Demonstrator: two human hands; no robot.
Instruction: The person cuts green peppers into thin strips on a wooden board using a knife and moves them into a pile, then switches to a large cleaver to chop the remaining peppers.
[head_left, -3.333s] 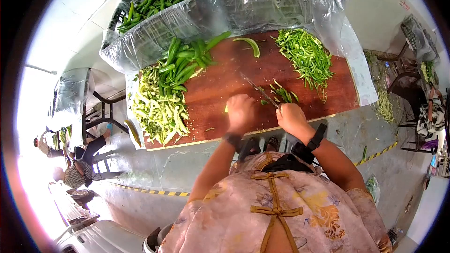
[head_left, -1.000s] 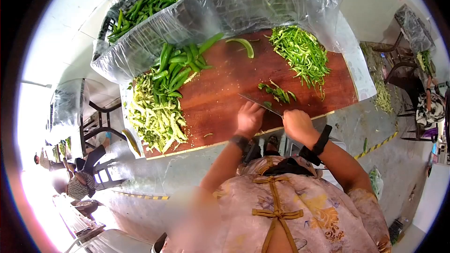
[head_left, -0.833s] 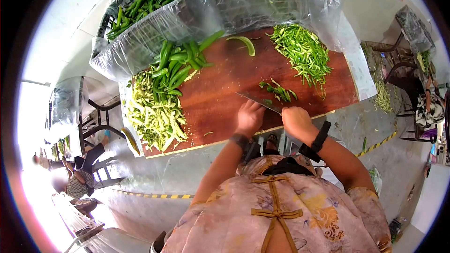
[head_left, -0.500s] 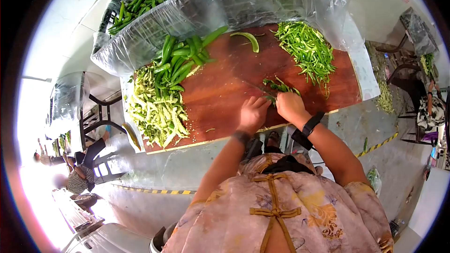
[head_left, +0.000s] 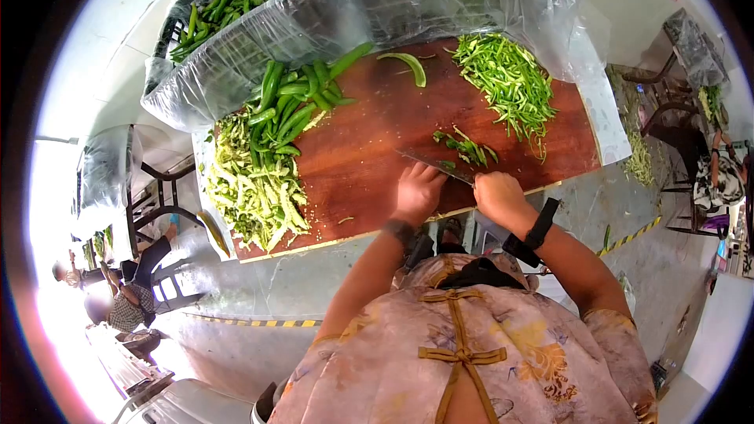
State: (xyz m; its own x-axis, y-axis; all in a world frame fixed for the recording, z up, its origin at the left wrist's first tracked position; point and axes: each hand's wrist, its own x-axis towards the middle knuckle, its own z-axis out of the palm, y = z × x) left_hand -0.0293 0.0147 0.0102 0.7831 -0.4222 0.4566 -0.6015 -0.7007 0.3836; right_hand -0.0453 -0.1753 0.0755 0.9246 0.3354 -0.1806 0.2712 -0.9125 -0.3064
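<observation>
My right hand (head_left: pixel 500 198) is closed around the handle of a knife (head_left: pixel 440 166), whose thin blade points to the upper left over the wooden board (head_left: pixel 369 180). Just left of it, my left hand (head_left: pixel 419 191) presses down with bent fingers close to the blade; whatever lies under them is hidden. A small green pepper piece (head_left: pixel 447 165) shows against the blade. Beyond the knife is a little heap of cut green pepper strips (head_left: pixel 469 148). Farther up on the right lies a large pile of pepper shreds (head_left: pixel 506 82).
Whole green peppers (head_left: pixel 294 102) lie at the board's left, above pale pepper cores (head_left: pixel 255 188). A curved pepper piece (head_left: pixel 412 69) rests near the back. Plastic-lined crates (head_left: pixel 251 55) stand behind, one holding peppers. Other people (head_left: pixel 129 298) sit at both sides.
My right hand has drawn back from the cut strips, which now lie loose on the board. The knife blade shows more plainly, and my left hand stays nearly in place.
</observation>
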